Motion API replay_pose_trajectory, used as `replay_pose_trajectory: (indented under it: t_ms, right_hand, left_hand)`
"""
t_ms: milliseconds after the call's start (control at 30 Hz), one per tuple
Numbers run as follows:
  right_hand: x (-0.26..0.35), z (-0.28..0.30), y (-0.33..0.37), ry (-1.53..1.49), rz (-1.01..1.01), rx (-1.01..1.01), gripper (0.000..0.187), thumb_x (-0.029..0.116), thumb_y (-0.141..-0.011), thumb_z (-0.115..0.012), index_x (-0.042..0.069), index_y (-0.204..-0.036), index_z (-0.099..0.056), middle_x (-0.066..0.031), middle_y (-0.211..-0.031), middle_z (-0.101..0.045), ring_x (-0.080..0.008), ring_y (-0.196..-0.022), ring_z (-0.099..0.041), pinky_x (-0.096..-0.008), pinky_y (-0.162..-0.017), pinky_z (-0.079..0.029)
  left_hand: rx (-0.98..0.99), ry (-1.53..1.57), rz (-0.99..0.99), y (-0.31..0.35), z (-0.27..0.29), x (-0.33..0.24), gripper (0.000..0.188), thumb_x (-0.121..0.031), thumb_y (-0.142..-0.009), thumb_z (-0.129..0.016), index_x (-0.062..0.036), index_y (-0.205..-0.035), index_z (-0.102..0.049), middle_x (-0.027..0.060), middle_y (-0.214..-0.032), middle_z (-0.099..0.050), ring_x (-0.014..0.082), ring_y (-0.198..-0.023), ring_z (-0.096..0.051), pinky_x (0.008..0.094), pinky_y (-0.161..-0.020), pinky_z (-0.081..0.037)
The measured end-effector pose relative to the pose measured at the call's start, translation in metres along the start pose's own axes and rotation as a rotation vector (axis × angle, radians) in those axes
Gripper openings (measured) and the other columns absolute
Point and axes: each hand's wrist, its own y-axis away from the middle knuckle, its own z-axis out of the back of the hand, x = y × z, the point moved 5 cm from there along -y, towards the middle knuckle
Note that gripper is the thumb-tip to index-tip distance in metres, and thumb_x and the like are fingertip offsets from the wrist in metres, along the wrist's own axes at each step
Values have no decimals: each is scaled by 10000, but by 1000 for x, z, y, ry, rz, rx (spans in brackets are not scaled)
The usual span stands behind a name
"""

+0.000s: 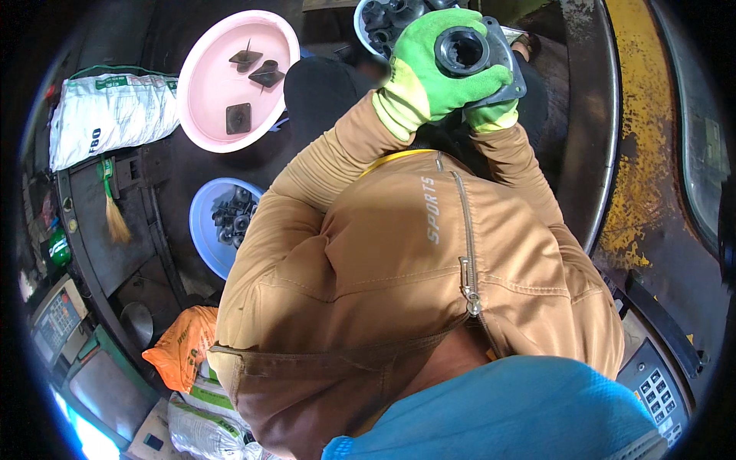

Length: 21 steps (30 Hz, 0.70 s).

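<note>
I hold a grey metal casting (498, 57) with a round dark bore up in front of my chest, at the top middle of the view. My left hand (422, 73), in a green glove, wraps over its top and left side. Under the casting's lower right corner is my right hand (492, 116), also gloved in green, with only its cuff and a few fingers showing. Both brown jacket sleeves rise toward the part. Behind it stands a pale bowl (360, 23) of dark metal parts, partly hidden by my left hand.
A pink basin (207, 115) at the upper left holds three dark metal pieces. Below it is a blue basin (201, 230) with several dark parts. A white sack (107, 115), a small brush (115, 218) and an orange bag (184, 345) lie left. A worn yellow curved rim (644, 115) runs right, above a keypad (655, 391).
</note>
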Motion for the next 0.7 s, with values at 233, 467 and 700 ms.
replay_pose_trajectory:
  t_ms: [233, 467, 700]
  right_hand:
    - [21, 6, -16, -152, -73, 253, 413, 166, -870, -704, 40, -1247, -590, -85, -1146, -648, -210, -1035, -631, -326, -882, -519]
    - [44, 8, -20, 163, 238, 511, 498, 200, -801, -738, 82, -1265, -602, -93, -1234, -638, -236, -1147, -615, -362, -950, -508]
    - [-12, 17, 8, -43, -87, 543, 610, 133, -754, -797, 83, -1317, -568, -74, -1257, -631, -220, -1164, -608, -350, -948, -516]
  left_hand:
    - [171, 154, -76, -10, 5, -4, 474, -138, -674, -865, -34, -1081, -647, 152, -1137, -668, 270, -1056, -656, 396, -963, -503]
    - [377, 141, -183, -16, 2, -2, 496, -195, -669, -877, -37, -1089, -666, 155, -1125, -682, 270, -1035, -670, 385, -944, -517]
    - [540, 308, 65, -6, 2, 8, 412, -187, -709, -865, -44, -1062, -707, 103, -1096, -717, 190, -1020, -674, 330, -942, -520]
